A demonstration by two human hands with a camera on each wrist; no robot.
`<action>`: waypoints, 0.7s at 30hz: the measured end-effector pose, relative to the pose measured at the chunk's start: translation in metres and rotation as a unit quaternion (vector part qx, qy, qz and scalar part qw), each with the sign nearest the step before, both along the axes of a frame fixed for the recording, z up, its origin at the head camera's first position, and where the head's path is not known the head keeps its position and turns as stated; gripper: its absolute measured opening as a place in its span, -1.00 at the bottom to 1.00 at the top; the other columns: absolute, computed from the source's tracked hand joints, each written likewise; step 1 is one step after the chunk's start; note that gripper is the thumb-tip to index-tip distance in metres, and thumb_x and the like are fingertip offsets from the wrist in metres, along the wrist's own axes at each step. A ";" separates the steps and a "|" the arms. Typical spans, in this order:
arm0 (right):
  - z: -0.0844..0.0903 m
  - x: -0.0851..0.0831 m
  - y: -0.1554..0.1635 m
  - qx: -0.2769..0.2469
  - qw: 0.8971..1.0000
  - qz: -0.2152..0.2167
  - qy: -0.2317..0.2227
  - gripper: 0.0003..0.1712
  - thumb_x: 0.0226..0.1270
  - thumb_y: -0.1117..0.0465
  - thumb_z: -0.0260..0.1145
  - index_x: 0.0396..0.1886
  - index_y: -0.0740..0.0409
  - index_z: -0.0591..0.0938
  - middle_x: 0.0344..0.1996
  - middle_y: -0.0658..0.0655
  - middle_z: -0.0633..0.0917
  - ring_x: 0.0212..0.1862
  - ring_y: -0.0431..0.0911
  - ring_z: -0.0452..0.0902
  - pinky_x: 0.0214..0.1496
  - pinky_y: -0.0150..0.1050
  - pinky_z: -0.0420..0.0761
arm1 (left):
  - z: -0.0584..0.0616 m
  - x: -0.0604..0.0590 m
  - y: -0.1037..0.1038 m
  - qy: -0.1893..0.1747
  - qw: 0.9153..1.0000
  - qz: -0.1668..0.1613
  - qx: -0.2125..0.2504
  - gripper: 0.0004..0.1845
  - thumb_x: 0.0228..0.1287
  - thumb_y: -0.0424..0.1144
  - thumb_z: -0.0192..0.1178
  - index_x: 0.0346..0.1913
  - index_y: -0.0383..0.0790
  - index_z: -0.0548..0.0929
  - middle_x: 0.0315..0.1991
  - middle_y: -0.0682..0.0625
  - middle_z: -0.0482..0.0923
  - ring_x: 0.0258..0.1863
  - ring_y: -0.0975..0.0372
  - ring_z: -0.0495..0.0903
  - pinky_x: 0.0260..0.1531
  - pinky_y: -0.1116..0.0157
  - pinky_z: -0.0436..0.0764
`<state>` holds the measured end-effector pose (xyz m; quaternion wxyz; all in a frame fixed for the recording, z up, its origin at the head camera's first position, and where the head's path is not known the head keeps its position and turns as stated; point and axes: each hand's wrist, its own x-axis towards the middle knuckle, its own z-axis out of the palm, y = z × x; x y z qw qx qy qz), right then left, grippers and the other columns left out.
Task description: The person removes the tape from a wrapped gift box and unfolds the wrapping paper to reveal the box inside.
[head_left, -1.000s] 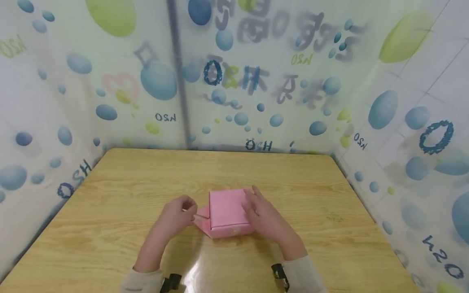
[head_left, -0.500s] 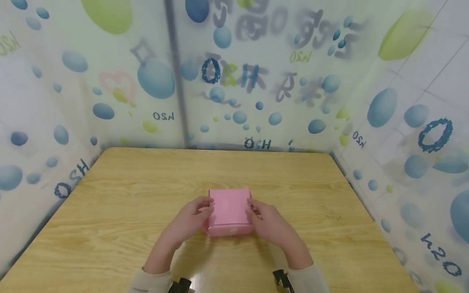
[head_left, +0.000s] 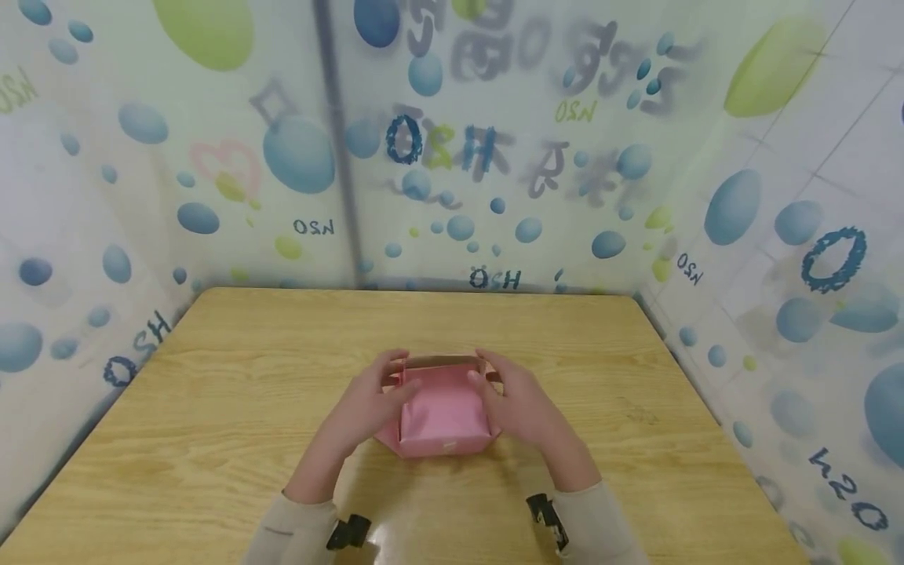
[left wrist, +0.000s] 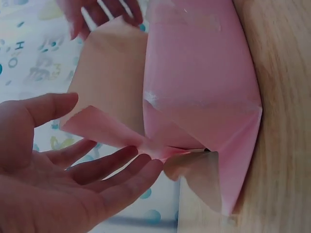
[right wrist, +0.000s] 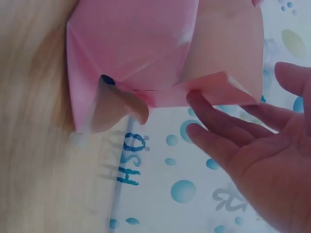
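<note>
Overhead, bubble-print walls (head_left: 297, 149) round a wooden table (head_left: 212, 408); both hands' fingers (head_left: 391, 369) relaxed, touching a pink paper box (head_left: 441, 412).

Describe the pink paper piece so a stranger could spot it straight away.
Start at the wooden table ringed by bubble-print curtains. Near its middle, toward the person, the left hand and right hand flank one folded pink paper box, fingers touching its side flaps. It is the only pink thing on the wood, with a paler inside face showing at its open far edge.

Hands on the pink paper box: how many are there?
2. The left hand touches the pink paper box on its left side, the right hand on its right.
</note>
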<state>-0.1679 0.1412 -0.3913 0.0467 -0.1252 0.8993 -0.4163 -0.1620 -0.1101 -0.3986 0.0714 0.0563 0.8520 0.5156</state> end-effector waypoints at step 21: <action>-0.005 -0.095 -0.010 0.139 0.990 0.025 -0.009 -0.44 0.70 0.11 0.08 0.51 0.32 0.45 0.70 0.45 0.04 0.66 0.37 0.15 0.69 0.25 0.22 | 0.006 -0.084 -0.004 0.088 0.958 -0.006 -0.274 -0.61 0.37 -0.56 0.08 0.19 -0.29 0.61 0.14 -0.33 0.62 -0.05 -0.03 0.66 -0.11 0.09 0.75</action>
